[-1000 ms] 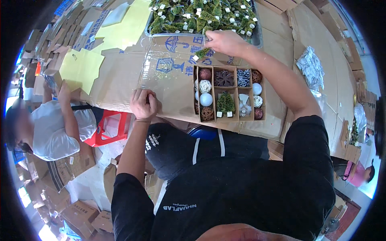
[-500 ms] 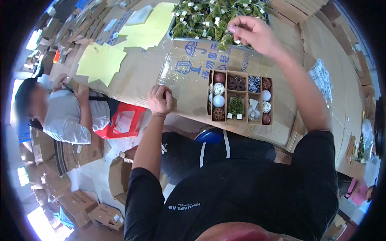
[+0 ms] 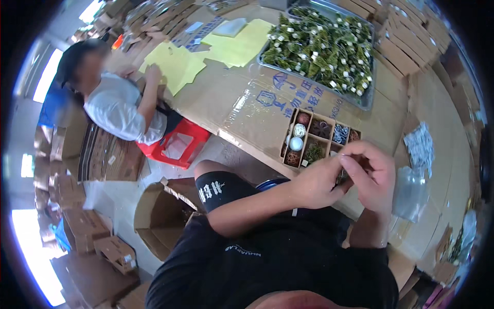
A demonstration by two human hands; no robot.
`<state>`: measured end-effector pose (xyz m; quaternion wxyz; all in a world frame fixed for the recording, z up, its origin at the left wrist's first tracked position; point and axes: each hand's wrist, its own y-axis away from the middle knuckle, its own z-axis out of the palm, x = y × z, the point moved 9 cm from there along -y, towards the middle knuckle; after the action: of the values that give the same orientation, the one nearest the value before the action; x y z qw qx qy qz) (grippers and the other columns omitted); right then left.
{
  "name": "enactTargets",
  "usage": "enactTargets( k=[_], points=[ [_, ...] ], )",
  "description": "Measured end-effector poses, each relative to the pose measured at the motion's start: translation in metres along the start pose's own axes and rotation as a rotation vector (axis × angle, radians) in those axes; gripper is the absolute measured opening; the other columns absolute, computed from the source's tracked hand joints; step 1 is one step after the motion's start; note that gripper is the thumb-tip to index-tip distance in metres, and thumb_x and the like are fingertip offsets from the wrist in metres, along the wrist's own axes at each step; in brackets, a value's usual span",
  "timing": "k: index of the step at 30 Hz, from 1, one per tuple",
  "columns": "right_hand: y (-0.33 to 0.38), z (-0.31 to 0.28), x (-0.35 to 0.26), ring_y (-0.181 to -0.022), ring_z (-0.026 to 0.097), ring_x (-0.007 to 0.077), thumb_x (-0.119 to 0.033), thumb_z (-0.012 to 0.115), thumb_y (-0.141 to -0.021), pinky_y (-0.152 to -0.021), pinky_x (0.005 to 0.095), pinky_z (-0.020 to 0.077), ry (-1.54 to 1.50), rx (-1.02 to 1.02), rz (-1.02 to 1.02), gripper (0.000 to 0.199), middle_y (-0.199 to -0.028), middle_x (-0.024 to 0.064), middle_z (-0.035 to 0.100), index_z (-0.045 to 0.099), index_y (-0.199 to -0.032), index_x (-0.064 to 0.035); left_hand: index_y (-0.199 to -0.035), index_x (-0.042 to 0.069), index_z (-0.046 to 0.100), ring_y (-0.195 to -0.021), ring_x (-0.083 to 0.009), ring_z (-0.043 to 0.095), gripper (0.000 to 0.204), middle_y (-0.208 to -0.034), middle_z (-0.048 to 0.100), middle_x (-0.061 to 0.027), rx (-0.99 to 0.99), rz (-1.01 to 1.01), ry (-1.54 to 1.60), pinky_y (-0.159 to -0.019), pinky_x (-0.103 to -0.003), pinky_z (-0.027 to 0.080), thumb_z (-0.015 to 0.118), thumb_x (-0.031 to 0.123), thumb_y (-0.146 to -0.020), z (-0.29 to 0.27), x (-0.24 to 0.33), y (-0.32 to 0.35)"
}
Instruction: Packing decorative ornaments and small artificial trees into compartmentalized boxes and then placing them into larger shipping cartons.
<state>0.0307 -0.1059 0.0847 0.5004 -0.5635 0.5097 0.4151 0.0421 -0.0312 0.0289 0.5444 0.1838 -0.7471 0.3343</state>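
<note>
My left hand [image 3: 320, 183] and my right hand [image 3: 371, 177] meet in front of my body, just over the near right part of a divided cardboard box. Pinched between their fingers is a small dark-green piece [image 3: 341, 177], mostly hidden; it looks like a miniature tree. The box [image 3: 329, 143] holds small decorations in its compartments: a dark red ball [image 3: 303, 119], a pale ball [image 3: 296, 143], a brown pine cone [image 3: 321, 129] and a little green tree [image 3: 314, 153]. My hands cover the box's near right compartments. Beyond it stands a metal tray [image 3: 310, 85] heaped with miniature trees [image 3: 321, 49] on white bases.
Yellow sheets [image 3: 172, 66] lie on the cardboard-covered table [image 3: 231, 98]. At the left a co-worker [image 3: 121, 105] sits by a red stool [image 3: 193, 147]. Crumpled silvery wrap [image 3: 419, 147] and a clear plastic bag [image 3: 410, 193] are at the right. An open carton [image 3: 154, 221] stands on the floor.
My right hand has come from the tray toward my body with a small green piece. My left hand has moved right to meet it. The whole view has shifted and turned.
</note>
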Motion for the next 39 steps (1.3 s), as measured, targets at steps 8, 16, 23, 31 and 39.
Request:
enactTargets(
  k=[8, 16, 23, 31, 39],
  points=[
    [0.010, -0.022, 0.008, -0.069, 0.057, 0.0099, 0.005, 0.066, -0.087, -0.061, 0.0246, 0.0440, 0.140, 0.126, -0.200, 0.007, -0.082, 0.0047, 0.063, 0.067, -0.094, 0.0019, -0.105, 0.003, 0.058, -0.085, -0.0102, 0.059, 0.015, -0.091, 0.060, -0.0024, -0.204, -0.344, 0.727, -0.081, -0.028, 0.050, 0.065, 0.015, -0.097, 0.019, -0.048, 0.025],
    [0.050, 0.010, 0.022, -0.085, 0.060, 0.0272, -0.006, 0.077, -0.073, -0.072, 0.0352, 0.0503, 0.652, 0.100, -0.419, 0.024, -0.098, 0.0046, 0.066, 0.071, -0.095, -0.0091, -0.106, 0.004, 0.055, -0.086, -0.0122, 0.063, 0.026, -0.093, 0.064, -0.0038, 0.162, -0.566, 1.154, -0.075, -0.025, 0.051, 0.073, 0.017, -0.092, -0.001, -0.082, 0.041],
    [0.097, 0.030, 0.059, -0.091, 0.059, 0.0267, -0.004, 0.076, -0.073, -0.073, 0.0341, 0.0509, 0.782, 0.282, -0.272, 0.032, -0.108, 0.0070, 0.063, 0.072, -0.104, -0.0092, -0.112, 0.003, 0.053, -0.091, -0.0212, 0.064, 0.013, -0.096, 0.063, -0.0113, 0.235, -0.849, 1.074, -0.078, -0.033, 0.056, 0.057, 0.005, -0.099, 0.014, -0.109, 0.049],
    [0.127, 0.039, 0.126, -0.068, 0.055, 0.0064, -0.020, 0.057, -0.102, -0.062, 0.0216, 0.0445, -0.468, 0.401, 0.381, 0.022, -0.080, 0.0018, 0.063, 0.068, -0.099, -0.0007, -0.132, 0.001, 0.044, -0.117, -0.0339, 0.060, 0.048, -0.128, 0.060, -0.0169, -0.531, 0.175, -0.461, -0.102, -0.040, 0.046, 0.058, -0.002, -0.086, -0.003, -0.038, 0.006],
    [0.112, 0.065, 0.148, -0.053, 0.051, 0.0085, -0.029, 0.051, -0.105, -0.049, 0.0221, 0.0388, -0.700, 0.343, 0.551, 0.036, -0.068, 0.0024, 0.058, 0.064, -0.092, 0.0017, -0.158, 0.017, 0.022, -0.118, -0.0336, 0.058, 0.052, -0.123, 0.064, -0.0161, -0.921, 0.097, -0.579, -0.099, -0.039, 0.048, 0.030, 0.028, -0.107, 0.027, -0.058, 0.015]
  ],
)
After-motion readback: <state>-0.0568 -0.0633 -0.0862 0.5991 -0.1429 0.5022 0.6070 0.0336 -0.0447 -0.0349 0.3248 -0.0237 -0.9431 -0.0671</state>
